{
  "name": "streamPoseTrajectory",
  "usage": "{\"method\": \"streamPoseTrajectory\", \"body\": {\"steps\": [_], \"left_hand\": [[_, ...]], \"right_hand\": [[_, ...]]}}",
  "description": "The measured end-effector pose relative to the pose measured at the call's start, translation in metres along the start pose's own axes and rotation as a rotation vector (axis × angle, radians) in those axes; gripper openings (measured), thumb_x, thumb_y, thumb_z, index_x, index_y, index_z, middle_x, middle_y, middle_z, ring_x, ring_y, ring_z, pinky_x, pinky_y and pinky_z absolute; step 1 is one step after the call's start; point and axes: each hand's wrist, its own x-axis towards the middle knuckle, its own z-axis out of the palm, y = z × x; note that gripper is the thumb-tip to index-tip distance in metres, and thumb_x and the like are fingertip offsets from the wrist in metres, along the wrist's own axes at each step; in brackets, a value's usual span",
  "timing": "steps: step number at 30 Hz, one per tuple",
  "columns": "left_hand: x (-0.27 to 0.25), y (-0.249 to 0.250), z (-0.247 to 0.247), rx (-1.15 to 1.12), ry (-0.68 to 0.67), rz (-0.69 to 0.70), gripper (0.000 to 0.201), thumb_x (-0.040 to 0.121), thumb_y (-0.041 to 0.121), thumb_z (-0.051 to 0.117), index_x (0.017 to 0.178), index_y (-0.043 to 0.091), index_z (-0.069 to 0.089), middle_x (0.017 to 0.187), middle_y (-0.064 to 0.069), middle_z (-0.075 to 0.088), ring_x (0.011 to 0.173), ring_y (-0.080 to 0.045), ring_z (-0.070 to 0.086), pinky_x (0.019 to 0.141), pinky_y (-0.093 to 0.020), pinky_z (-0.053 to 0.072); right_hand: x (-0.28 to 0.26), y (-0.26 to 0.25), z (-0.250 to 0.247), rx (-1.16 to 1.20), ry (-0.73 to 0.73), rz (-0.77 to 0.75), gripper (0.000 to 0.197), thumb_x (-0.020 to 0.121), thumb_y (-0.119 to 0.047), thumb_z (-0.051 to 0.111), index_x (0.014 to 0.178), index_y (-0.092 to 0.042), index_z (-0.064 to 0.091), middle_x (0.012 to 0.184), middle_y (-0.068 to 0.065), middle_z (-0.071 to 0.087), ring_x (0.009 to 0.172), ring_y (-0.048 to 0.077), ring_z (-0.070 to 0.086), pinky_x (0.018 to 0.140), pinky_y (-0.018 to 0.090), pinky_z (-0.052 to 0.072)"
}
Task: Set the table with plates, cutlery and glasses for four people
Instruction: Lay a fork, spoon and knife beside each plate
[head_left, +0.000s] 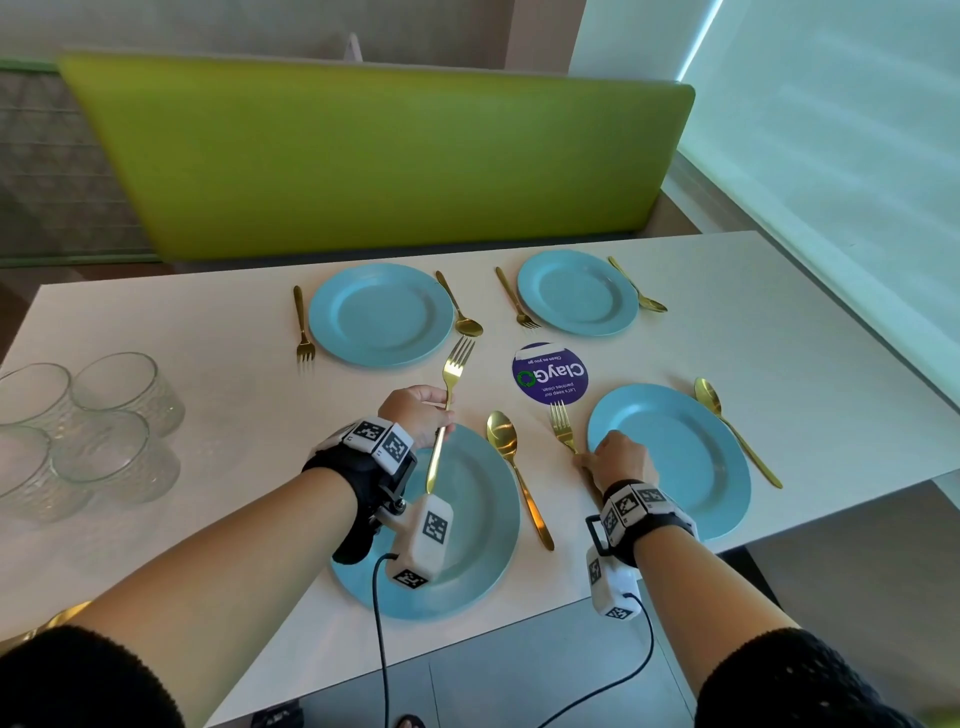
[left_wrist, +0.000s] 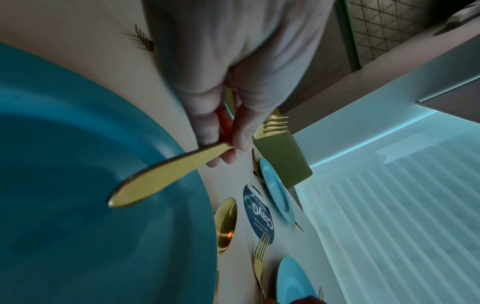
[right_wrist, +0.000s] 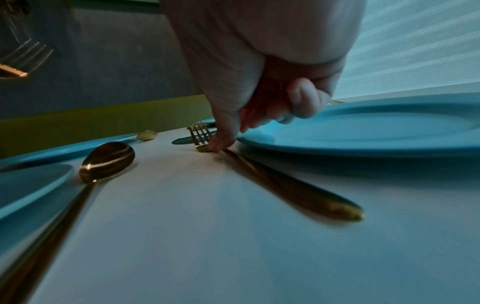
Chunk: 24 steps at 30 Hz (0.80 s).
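Note:
Four blue plates are laid out on the white table (head_left: 208, 415). My left hand (head_left: 421, 415) (left_wrist: 226, 148) pinches a gold fork (head_left: 452, 374) (left_wrist: 166, 174) by the middle of its handle, tines pointing away, above the near-left plate (head_left: 478, 519) (left_wrist: 78, 185). My right hand (head_left: 618, 457) (right_wrist: 228, 135) is down on the table with its fingertips pinching the neck of a second gold fork (head_left: 561, 426) (right_wrist: 285, 185). That fork lies flat just left of the near-right plate (head_left: 685, 457) (right_wrist: 376, 127).
A gold spoon (head_left: 511, 467) (right_wrist: 106, 160) lies between the two near plates. The far plates (head_left: 381, 314) (head_left: 577, 292) each have a fork and a spoon. Several glasses (head_left: 93, 426) cluster at the left edge. A round purple sticker (head_left: 550, 374) marks the table's middle. A green bench back (head_left: 389, 156) stands behind.

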Motion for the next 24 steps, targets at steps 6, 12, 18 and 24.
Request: {"method": "streamPoseTrajectory", "body": {"steps": [6,12,18,24], "left_hand": [[-0.005,-0.004,0.0,-0.016,-0.02,-0.015,0.022,0.086,-0.007,0.058,0.105,0.003,0.063,0.075,-0.004,0.059,0.062,-0.016,0.057,0.07,-0.03,0.055],[-0.012,-0.002,-0.001,-0.117,-0.005,-0.069,0.015,0.09,0.007,0.058,0.077,0.014,0.057,0.074,-0.004,0.058,0.061,-0.015,0.058,0.051,-0.026,0.056],[-0.024,-0.005,-0.028,-0.118,-0.071,-0.1,0.011,0.091,0.01,0.057,0.081,0.014,0.056,0.08,-0.009,0.063,0.066,-0.02,0.059,0.063,-0.036,0.054],[-0.047,-0.014,-0.071,-0.123,-0.172,-0.124,0.002,0.093,0.012,0.053,0.091,0.01,0.054,0.073,-0.007,0.056,0.067,-0.021,0.057,0.065,-0.035,0.053]], "right_hand": [[-0.021,-0.033,-0.017,0.217,-0.015,-0.14,0.042,0.086,-0.048,0.058,0.101,-0.008,0.061,0.103,0.012,0.066,0.098,0.03,0.061,0.078,0.034,0.047],[-0.068,-0.09,-0.009,0.388,-0.275,-0.415,0.029,0.081,-0.047,0.066,0.098,-0.024,0.063,0.087,-0.006,0.063,0.076,0.013,0.06,0.075,0.026,0.049],[-0.114,-0.123,0.021,0.504,-0.293,-0.466,0.022,0.09,-0.019,0.06,0.105,-0.004,0.066,0.086,0.005,0.063,0.062,0.011,0.052,0.061,0.018,0.05],[-0.156,-0.149,0.035,0.571,-0.248,-0.4,0.009,0.09,-0.016,0.058,0.083,-0.02,0.062,0.081,0.001,0.063,0.054,0.005,0.048,0.051,0.017,0.04]]}}
